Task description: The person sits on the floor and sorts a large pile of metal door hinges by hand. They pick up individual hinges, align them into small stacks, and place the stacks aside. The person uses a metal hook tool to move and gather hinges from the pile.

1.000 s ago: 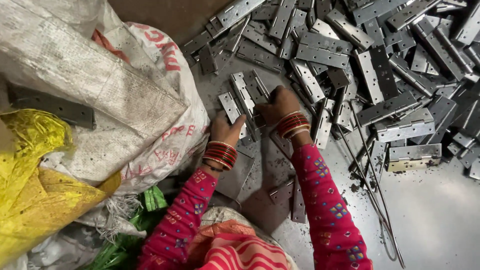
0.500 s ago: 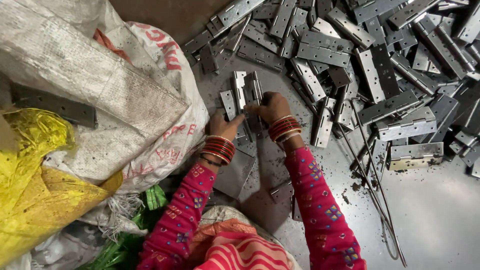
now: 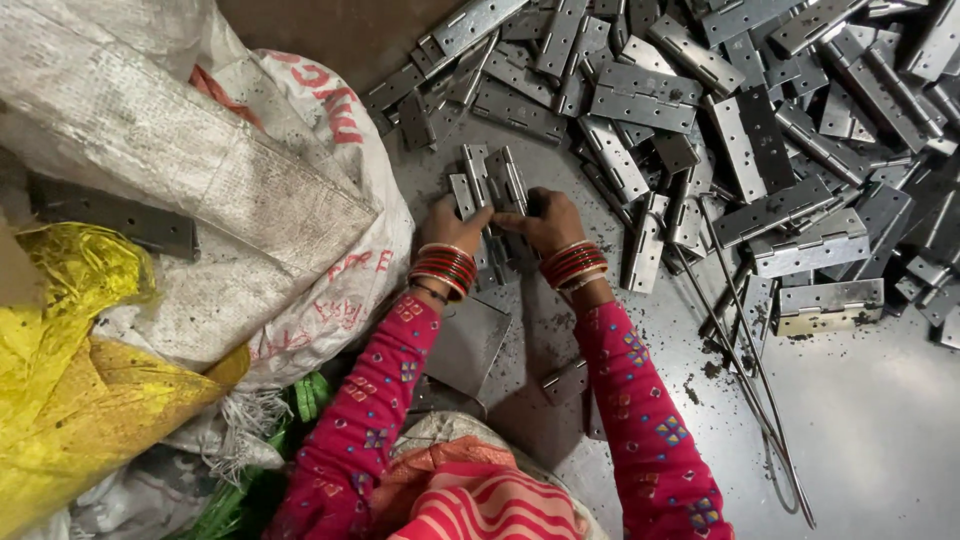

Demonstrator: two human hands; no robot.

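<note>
My left hand (image 3: 449,222) and my right hand (image 3: 541,216) both grip a small stack of grey metal hinges (image 3: 490,180) that lies on the grey floor just ahead of me. The fingers of the two hands meet over the near end of the stack. Red bangles ring both wrists, and my sleeves are pink with a small pattern. A big heap of the same metal hinges (image 3: 700,110) spreads across the floor beyond and to the right of my hands.
A bulging white woven sack (image 3: 200,170) fills the left, with a flat metal strip (image 3: 110,215) resting on it. A crumpled yellow bag (image 3: 70,390) lies at lower left. Thin metal rods (image 3: 750,350) lie on the floor at right. Flat metal plates (image 3: 470,340) sit between my forearms.
Both hands have moved forward and closer together over the small stack of hinges; the right hand has come in from the right to meet the left.
</note>
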